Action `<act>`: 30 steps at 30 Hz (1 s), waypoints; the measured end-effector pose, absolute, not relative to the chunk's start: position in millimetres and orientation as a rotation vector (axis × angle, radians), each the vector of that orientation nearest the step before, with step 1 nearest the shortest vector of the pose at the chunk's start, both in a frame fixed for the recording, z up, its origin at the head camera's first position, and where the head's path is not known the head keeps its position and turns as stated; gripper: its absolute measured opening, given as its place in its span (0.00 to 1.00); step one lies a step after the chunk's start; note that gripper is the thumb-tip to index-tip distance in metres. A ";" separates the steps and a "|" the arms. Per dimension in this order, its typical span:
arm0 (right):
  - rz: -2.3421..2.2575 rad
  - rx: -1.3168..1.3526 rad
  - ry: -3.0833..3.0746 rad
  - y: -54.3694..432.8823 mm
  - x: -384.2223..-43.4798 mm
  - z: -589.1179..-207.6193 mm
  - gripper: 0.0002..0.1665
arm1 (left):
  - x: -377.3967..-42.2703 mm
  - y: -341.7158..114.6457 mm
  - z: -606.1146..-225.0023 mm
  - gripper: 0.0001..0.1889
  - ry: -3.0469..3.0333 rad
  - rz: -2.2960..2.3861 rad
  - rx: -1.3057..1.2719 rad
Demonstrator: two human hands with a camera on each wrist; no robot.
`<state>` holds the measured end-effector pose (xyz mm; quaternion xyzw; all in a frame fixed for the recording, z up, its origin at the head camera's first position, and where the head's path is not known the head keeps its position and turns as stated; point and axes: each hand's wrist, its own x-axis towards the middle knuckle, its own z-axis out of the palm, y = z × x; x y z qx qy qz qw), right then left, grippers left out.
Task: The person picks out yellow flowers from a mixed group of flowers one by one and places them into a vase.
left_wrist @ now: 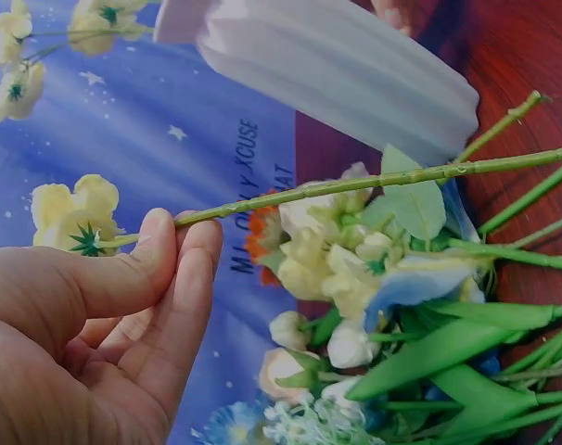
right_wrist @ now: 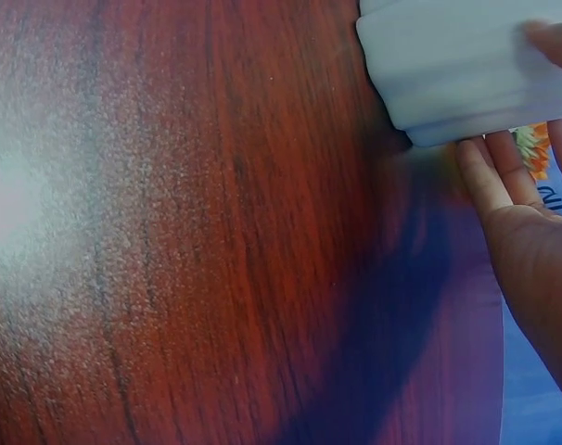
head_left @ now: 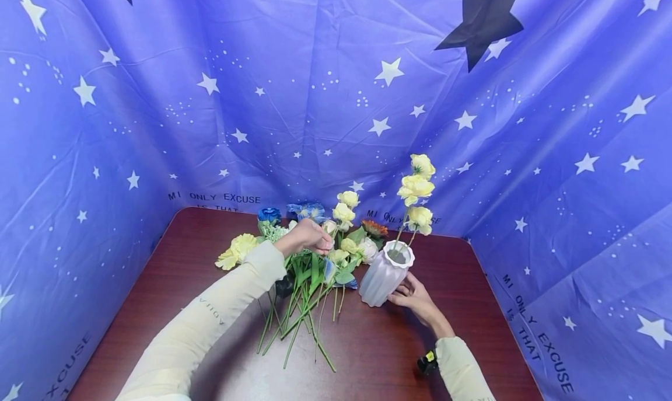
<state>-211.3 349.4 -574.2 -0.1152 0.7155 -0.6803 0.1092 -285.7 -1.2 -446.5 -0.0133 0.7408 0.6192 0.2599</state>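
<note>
As the right hand (head_left: 415, 300) grips the vase (head_left: 384, 277) beside loose flowers (head_left: 241, 248), the left hand's (head_left: 308, 237) fingers pinch a yellow flower (left_wrist: 77, 211) by its stem (left_wrist: 337, 189). Adding it seems the step in hand; next calls for bringing the stem's free end over the vase's mouth (head_left: 398, 254).

Behind the left grip (head_left: 307, 237) a blue star-printed cloth (head_left: 315, 126) is hung, high above the right grip (head_left: 415, 300) a black star (head_left: 484, 24) is seen, and beneath both a reddish-brown desk (head_left: 378, 360) is spread.
</note>
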 end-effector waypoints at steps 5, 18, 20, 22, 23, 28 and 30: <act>-2.018 -0.362 2.089 349.2 -210.8 -576.2 0.40 | -282.1 5.8 -440.3 0.11 2.036 1.718 0.047; -1.998 -0.313 2.124 348.0 -210.3 -577.5 0.42 | -276.7 16.8 -423.6 0.11 2.114 1.817 0.317; -2.003 -0.315 2.125 347.5 -210.0 -577.3 0.41 | -277.2 17.4 -420.7 0.10 2.141 1.820 0.373; -2.005 -0.322 2.122 347.2 -209.9 -577.1 0.41 | -277.4 17.7 -416.8 0.10 2.163 1.820 0.412; -2.012 -0.329 2.116 347.3 -209.7 -576.9 0.41 | -277.1 17.7 -414.4 0.09 2.178 1.814 0.430; -2.020 -0.346 2.106 347.0 -209.1 -575.2 0.40 | -276.9 18.2 -403.5 0.06 2.176 1.815 0.524; -2.022 -0.346 2.105 346.5 -208.7 -574.4 0.40 | -277.7 18.9 -399.0 0.07 2.157 1.838 0.557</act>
